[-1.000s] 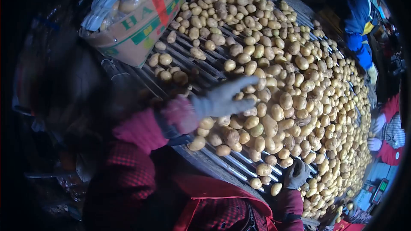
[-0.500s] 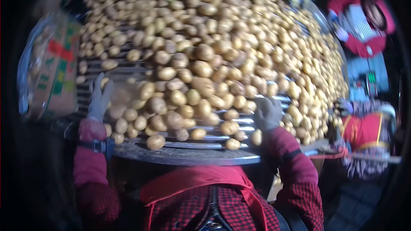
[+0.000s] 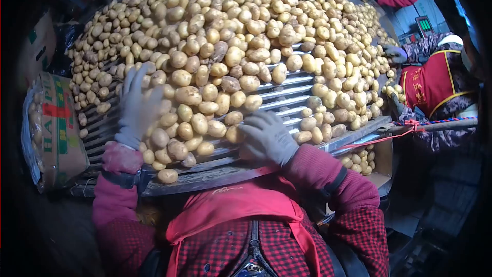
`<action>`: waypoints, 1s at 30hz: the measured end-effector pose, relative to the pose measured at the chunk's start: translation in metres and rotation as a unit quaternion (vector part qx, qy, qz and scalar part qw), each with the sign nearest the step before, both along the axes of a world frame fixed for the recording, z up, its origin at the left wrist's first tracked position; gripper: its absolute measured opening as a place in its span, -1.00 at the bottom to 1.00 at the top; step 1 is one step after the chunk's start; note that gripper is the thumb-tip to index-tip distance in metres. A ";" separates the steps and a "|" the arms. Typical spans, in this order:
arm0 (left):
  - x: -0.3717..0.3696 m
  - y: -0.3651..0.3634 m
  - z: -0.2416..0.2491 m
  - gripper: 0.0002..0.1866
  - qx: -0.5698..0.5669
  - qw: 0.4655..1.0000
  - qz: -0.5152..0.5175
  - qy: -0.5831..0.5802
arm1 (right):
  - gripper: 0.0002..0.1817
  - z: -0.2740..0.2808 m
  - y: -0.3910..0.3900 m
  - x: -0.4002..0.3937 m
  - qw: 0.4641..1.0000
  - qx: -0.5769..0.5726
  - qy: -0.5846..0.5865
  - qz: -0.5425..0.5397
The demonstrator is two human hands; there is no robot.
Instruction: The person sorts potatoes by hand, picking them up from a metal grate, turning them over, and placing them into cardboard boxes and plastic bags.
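Along the near edge of the roller table (image 3: 307, 83), the right hand (image 3: 267, 136) has slid inward, fingers curled over potatoes (image 3: 205, 106). Left hand (image 3: 137, 105) has lifted onto the pile, fingers spread flat. Cardboard box (image 3: 56, 131) sits off the left edge.

I count my two gloved hands, left hand (image 3: 137, 105) and right hand (image 3: 266, 136), on one roller table (image 3: 287, 95). Potatoes (image 3: 230, 31): too many to count. One box (image 3: 56, 128) at nine o'clock.
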State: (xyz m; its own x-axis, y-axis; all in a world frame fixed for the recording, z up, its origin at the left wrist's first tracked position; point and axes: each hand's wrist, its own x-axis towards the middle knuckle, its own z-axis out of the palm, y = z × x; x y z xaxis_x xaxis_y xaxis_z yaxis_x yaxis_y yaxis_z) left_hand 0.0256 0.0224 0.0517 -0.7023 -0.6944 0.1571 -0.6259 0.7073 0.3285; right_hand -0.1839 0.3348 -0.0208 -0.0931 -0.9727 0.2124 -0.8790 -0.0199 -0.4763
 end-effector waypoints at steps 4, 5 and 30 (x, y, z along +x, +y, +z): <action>-0.062 0.023 0.003 -0.27 -0.079 0.993 -0.088 -0.028 | -0.46 0.005 0.040 -0.028 0.994 0.089 -0.003 -0.059; -0.079 0.027 0.003 -0.26 -0.072 0.989 -0.129 -0.021 | -0.52 -0.001 0.050 -0.045 0.989 0.122 0.005 -0.083; -0.296 0.129 -0.077 -0.24 -0.119 0.894 -0.418 -0.105 | -0.64 -0.032 0.082 -0.122 0.918 -0.127 -0.141 -0.347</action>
State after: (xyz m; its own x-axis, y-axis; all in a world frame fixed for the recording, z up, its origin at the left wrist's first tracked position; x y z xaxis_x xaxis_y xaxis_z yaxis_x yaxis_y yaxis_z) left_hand -0.2704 0.1517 -0.0257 -0.9918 0.1230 0.0338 0.1244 0.9912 0.0443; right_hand -0.3055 0.4171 -0.0530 -0.7585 -0.5804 0.2963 -0.5641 0.3571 -0.7445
